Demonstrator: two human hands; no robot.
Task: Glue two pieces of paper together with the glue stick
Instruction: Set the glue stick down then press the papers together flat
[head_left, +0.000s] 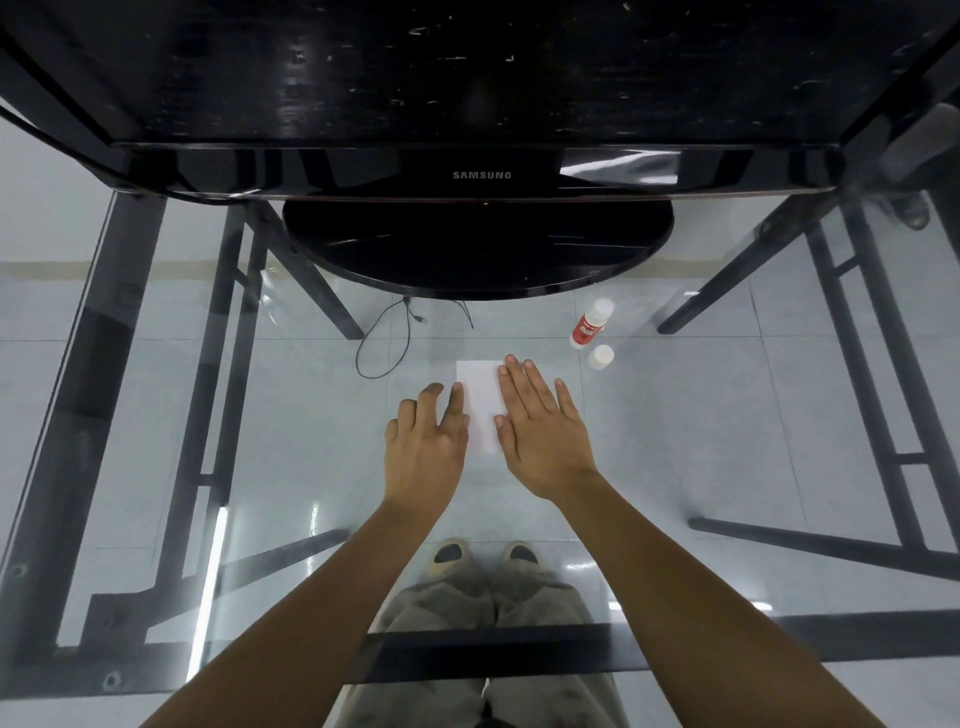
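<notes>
The white paper (480, 402) lay flat on the glass tabletop (701, 441), about midway between its left and right edges and well in from the near edge. Whether it was one sheet or two stacked could not be told. The right hand (540, 436) lay flat on the paper's right part, palm down, fingers spread and straight, gripping nothing. The left hand (428, 447) rested palm down at the paper's left side, its fingers slightly bent and apart, with the forefinger tip touching the paper's left edge; it too held nothing.

Beyond the right hand, toward the far right of the tabletop, the glue stick (589, 325) lay on its side, a white tube with a red label, uncapped as far as could be seen. Its white cap (601, 357) stood just beside it, nearer the person, apart from the tube and apart from the paper.

Along the far edge of the tabletop stood a black monitor (480, 104) on a round black base (478, 254), the base's near rim reaching toward the paper without touching it. Through the glass showed the black table frame (130, 322), a thin black cable (384, 338) on the tiled floor, and, below the near edge, the person's trouser legs and shoes (483, 558).
</notes>
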